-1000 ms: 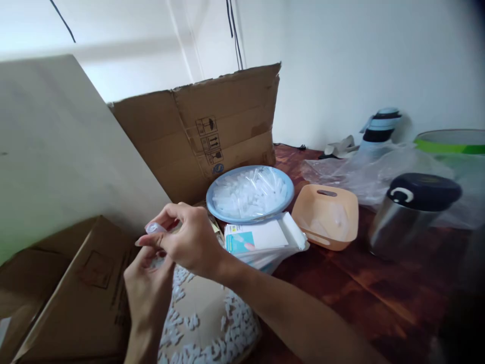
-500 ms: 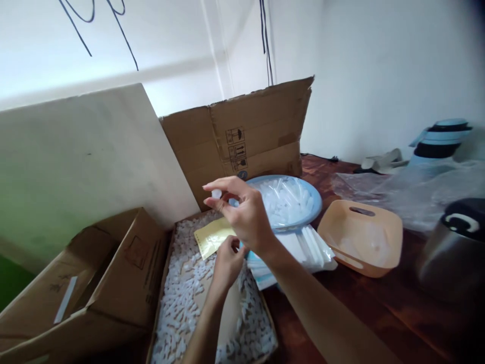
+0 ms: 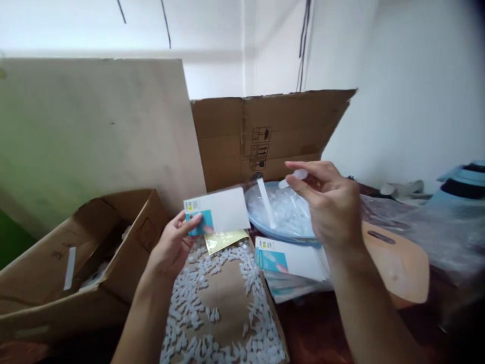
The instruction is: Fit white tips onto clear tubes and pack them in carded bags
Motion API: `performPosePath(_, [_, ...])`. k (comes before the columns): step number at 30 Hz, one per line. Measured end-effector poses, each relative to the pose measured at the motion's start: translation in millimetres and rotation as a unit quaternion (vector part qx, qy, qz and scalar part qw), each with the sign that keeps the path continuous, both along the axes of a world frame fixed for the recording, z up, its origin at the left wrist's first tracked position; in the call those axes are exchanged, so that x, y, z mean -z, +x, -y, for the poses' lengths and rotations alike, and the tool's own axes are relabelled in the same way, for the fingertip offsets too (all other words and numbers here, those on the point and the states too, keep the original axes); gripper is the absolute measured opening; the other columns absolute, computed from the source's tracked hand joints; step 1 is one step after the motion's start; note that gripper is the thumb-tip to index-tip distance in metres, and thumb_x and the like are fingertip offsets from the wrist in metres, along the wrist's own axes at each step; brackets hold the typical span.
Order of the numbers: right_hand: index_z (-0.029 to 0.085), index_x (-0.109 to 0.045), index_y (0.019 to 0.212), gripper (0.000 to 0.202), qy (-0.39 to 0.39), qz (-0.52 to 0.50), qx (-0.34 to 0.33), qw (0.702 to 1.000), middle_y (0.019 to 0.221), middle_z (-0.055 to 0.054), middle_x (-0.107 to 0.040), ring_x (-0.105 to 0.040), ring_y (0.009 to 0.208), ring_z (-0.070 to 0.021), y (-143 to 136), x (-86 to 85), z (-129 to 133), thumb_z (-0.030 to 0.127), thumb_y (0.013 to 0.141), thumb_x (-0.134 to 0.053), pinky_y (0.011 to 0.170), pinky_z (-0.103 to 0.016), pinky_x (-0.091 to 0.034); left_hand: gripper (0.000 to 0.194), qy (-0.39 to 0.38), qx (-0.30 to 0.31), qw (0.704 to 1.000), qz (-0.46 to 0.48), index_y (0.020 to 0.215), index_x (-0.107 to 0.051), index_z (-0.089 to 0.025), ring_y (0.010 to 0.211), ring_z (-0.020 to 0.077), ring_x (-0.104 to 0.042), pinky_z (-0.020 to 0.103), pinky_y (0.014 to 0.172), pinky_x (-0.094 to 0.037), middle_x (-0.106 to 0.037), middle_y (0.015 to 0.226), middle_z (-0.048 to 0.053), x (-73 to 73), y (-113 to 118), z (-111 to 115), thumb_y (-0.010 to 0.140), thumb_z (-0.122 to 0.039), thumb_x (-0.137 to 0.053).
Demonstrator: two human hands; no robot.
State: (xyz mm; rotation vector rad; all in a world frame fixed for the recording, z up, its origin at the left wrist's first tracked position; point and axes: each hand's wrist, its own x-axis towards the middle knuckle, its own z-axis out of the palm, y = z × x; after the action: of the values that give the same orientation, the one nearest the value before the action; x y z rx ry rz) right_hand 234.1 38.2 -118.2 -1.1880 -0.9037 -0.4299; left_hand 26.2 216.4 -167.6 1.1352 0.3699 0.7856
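My left hand (image 3: 177,238) pinches a flat clear bag (image 3: 227,210) with a white and teal print by its left end, thumb on the teal part. A white strip (image 3: 267,203) runs along the bag's right end. My right hand (image 3: 333,202), over the blue basin, closes thumb and fingers on a small translucent white plastic piece (image 3: 300,175). Below my right hand lies a stack of the same printed bags (image 3: 291,260). A cardboard tray (image 3: 223,298) holds many loose small white plastic pieces (image 3: 189,298), and a yellow sheet (image 3: 223,241) rests at its far end.
The blue basin (image 3: 280,235) holds clear bags and white pieces. To the right are an orange plastic basket (image 3: 401,258), clear plastic sheeting (image 3: 409,217) and a light blue bottle (image 3: 460,192). An open cardboard box (image 3: 125,253) stands at left; a cardboard panel (image 3: 223,141) stands behind.
My left hand has come up and left with a printed bag in it. My right hand has moved right, away from the left hand, keeping a white piece. The view has swung left.
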Motion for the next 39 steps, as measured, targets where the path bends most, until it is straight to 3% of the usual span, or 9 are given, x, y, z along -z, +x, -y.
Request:
performPosePath(4, [0.03,-0.083,0.095,0.03,0.065,-0.127,-0.172,0.975,0.097,0.0,-0.079,-0.073,0.09,-0.0171,0.9,10.3,-17.2,0.029,0.067,-0.093,0.076,-0.029,-0.064,0.046,0.029,-0.087,0.994,0.061,0.108,-0.071,-0.015,0.069,0.0113,-0.074,0.019,0.067,-0.062,-0.082,0.094,0.003,-18.2,-25.8,-8.5,0.068,-0.025,-0.093])
performPosePath(7, [0.028,-0.083,0.09,0.03,0.063,-0.16,-0.224,0.959,0.094,0.001,-0.081,-0.076,0.085,-0.0159,-7.4,16.4,-30.1,0.03,0.063,-0.096,0.067,-0.023,-0.065,0.046,0.037,-0.104,0.991,0.073,0.105,-0.072,-0.014,0.072,0.0129,-0.076,0.019,0.069,-0.062,-0.082,0.09,0.004,-19.2,-30.3,-11.3,0.066,-0.024,-0.094])
performPosePath(10, [0.025,-0.081,0.09,0.028,0.085,-0.159,-0.245,0.953,0.092,0.001,-0.081,-0.077,0.082,-0.0121,-16.6,21.1,-38.7,0.025,0.065,-0.095,0.068,-0.017,-0.064,0.043,0.026,-0.091,0.992,0.083,0.102,-0.073,-0.013,0.071,0.0135,-0.075,0.021,0.069,-0.062,-0.083,0.092,0.006,-16.8,-29.5,-14.6,0.066,-0.024,-0.094])
performPosePath(16, [0.021,-0.073,0.085,0.028,0.148,-0.169,-0.223,0.949,0.087,0.0,-0.082,-0.077,0.077,-0.0103,-26.3,25.3,-44.5,0.018,0.066,-0.094,0.064,-0.014,-0.062,0.043,0.032,-0.11,0.991,0.069,0.1,-0.073,-0.012,0.069,0.0179,-0.076,0.028,0.067,-0.064,-0.082,0.091,0.009,-15.3,-29.9,-15.4,0.065,-0.026,-0.095])
performPosePath(21, [0.021,-0.067,0.077,0.03,0.166,-0.137,-0.149,0.965,0.078,0.001,-0.08,-0.077,0.074,-0.013,-34.5,27.5,-50.3,0.019,0.064,-0.095,0.063,-0.02,-0.063,0.034,0.055,-0.055,0.993,0.092,0.104,-0.071,-0.015,0.075,0.0151,-0.075,0.024,0.07,-0.063,-0.079,0.095,0.006,-15.6,-26.8,-8.2,0.077,-0.03,-0.087])
performPosePath(25, [0.023,-0.069,0.081,0.032,0.16,-0.138,-0.153,0.965,0.078,0.003,-0.079,-0.075,0.07,-0.0132,-44.0,32.9,-58.8,0.022,0.063,-0.095,0.066,-0.024,-0.063,0.029,0.06,0.01,0.995,0.084,0.105,-0.067,-0.02,0.06,0.0118,-0.069,0.018,0.045,-0.052,-0.071,0.083,0.0,-12.8,-23.2,-2.1,0.086,-0.039,-0.078])
performPosePath(28, [0.023,-0.069,0.082,0.031,0.168,-0.137,-0.155,0.964,0.078,0.004,-0.077,-0.077,0.081,-0.015,-49.4,39.4,-63.4,0.018,0.064,-0.094,0.073,-0.025,-0.063,0.029,0.056,0.02,0.994,0.088,0.101,-0.065,-0.02,0.058,0.0106,-0.067,0.015,0.039,-0.045,-0.067,0.078,-0.002,-10.7,-22.0,1.1,0.084,-0.039,-0.08])
performPosePath(34, [0.025,-0.072,0.092,0.012,0.094,-0.12,-0.125,0.98,0.088,0.001,-0.075,-0.072,0.081,-0.0156,-60.6,49.4,-65.0,0.028,0.084,-0.081,0.078,-0.031,-0.059,0.033,0.035,0.012,0.997,0.071,0.1,-0.067,-0.019,0.062,0.0115,-0.068,0.015,0.043,-0.048,-0.074,0.08,0.001,-8.6,-20.5,5.5,0.08,-0.036,-0.086])
performPosePath(39, [0.025,-0.073,0.091,0.004,0.047,-0.051,-0.13,0.989,0.1,-0.002,-0.07,-0.066,0.103,-0.0214,-66.8,48.7,-64.5,0.025,0.087,-0.071,0.099,-0.039,-0.05,0.034,0.031,0.01,0.997,0.074,0.097,-0.068,-0.018,0.058,0.0116,-0.066,0.016,0.041,-0.046,-0.073,0.078,0.002,-9.9,-18.0,9.0,0.075,-0.033,-0.089])
